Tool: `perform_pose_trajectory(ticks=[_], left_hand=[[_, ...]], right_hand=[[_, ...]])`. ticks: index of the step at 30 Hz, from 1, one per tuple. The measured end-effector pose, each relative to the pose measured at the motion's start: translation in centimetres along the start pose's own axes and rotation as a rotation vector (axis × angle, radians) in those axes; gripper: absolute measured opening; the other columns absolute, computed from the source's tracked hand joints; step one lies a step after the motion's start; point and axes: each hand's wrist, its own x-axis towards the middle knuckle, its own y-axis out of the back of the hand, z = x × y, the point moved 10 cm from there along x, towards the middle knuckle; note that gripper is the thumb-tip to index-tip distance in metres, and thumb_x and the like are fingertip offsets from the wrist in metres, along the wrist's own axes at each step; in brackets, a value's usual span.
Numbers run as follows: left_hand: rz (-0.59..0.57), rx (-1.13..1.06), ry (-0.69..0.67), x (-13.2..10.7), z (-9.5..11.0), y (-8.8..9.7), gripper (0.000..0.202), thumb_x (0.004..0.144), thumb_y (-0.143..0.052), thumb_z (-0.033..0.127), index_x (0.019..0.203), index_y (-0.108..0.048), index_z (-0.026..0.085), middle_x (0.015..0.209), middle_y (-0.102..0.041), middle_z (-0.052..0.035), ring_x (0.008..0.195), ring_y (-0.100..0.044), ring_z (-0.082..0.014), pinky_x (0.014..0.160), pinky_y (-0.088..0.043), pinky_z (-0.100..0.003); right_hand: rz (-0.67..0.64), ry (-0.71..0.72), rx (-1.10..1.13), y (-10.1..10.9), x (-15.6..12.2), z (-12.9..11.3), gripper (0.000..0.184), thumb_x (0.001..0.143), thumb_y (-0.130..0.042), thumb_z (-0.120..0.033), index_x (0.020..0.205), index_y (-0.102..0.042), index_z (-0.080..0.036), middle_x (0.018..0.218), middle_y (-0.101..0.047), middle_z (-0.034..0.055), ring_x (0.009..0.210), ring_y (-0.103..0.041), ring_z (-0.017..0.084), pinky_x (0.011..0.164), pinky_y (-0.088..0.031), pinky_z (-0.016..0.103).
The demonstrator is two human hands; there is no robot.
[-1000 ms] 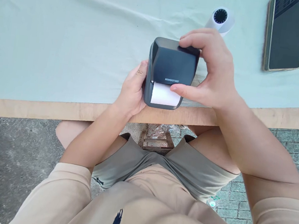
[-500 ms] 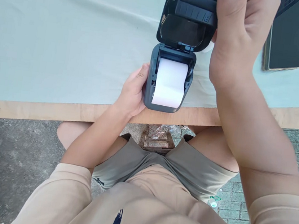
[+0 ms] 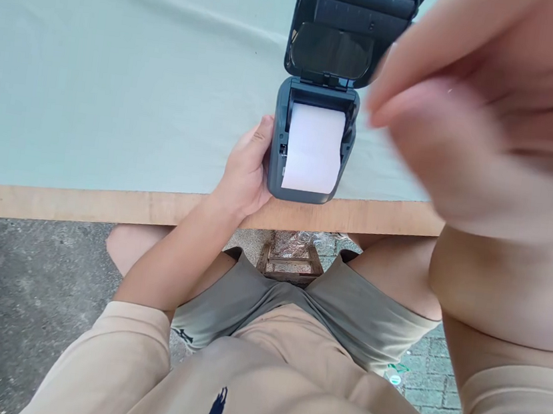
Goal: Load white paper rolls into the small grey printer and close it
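A dark grey label printer [image 3: 278, 147] stands near the table's front edge with its lid [image 3: 349, 28] swung up and back. A white paper roll [image 3: 314, 148] fills its open bay. My left hand [image 3: 245, 169] grips the printer's left side, thumb against the casing. My right hand [image 3: 475, 104] is raised close to the camera, to the right of the printer, and is smeared by motion. It is off the lid and I cannot make out its fingers or anything in them.
The table [image 3: 105, 203] has a pale green cloth [image 3: 120, 80] and a bare wooden front edge. My raised hand hides the right part of the table. Below are my legs in grey shorts and a paved floor.
The lid was down with my right hand on it, then it swung up. My right hand has since let go of the lid and moved towards the camera. The left hand stays put.
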Motion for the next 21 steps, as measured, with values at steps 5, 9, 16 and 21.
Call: perform_pose_trajectory(ticks=[5,9,16,21], left_hand=[[0.003,0.002,0.032,-0.1,-0.4,-0.1,0.035,0.096,-0.043,0.047,0.098,-0.066,0.021,0.102,-0.075,-0.0041,0.131,-0.058,-0.0246,0.108,-0.052,-0.039],[-0.037,-0.022,0.044,-0.2,-0.4,-0.5,0.033,0.098,-0.042,0.042,0.098,-0.066,0.02,0.102,-0.074,-0.0036,0.127,-0.061,-0.0234,0.107,-0.053,-0.039],[-0.06,-0.005,0.0,-0.2,-0.1,-0.5,0.031,0.095,-0.049,0.043,0.094,-0.069,0.02,0.089,-0.074,-0.0003,0.095,-0.073,-0.0163,0.091,-0.06,-0.03],[-0.06,-0.008,-0.007,-0.2,-0.1,-0.5,0.031,0.095,-0.048,0.044,0.096,-0.069,0.02,0.09,-0.075,0.0004,0.093,-0.073,-0.0155,0.088,-0.061,-0.029]], right_hand=[[-0.237,-0.02,-0.367,-3.7,-0.4,1.4,0.009,0.078,-0.062,-0.032,0.073,-0.062,-0.026,0.079,-0.065,0.0017,0.071,-0.059,0.021,0.064,-0.044,0.041],[-0.22,-0.037,-0.543,-4.7,-0.6,3.6,0.013,0.073,-0.064,-0.033,0.068,-0.055,-0.025,0.075,-0.064,0.0024,0.065,-0.049,0.02,0.048,-0.024,0.034],[-0.163,-0.056,-0.469,-5.2,-0.7,3.9,0.024,0.067,-0.064,-0.022,0.062,-0.041,-0.021,0.055,-0.04,0.0025,0.054,-0.038,0.016,0.051,-0.023,0.03],[-0.116,-0.029,-0.479,-5.1,-0.5,3.6,0.02,0.064,-0.065,-0.024,0.067,-0.046,-0.023,0.054,-0.035,0.0016,0.055,-0.039,0.016,0.054,-0.025,0.03]])
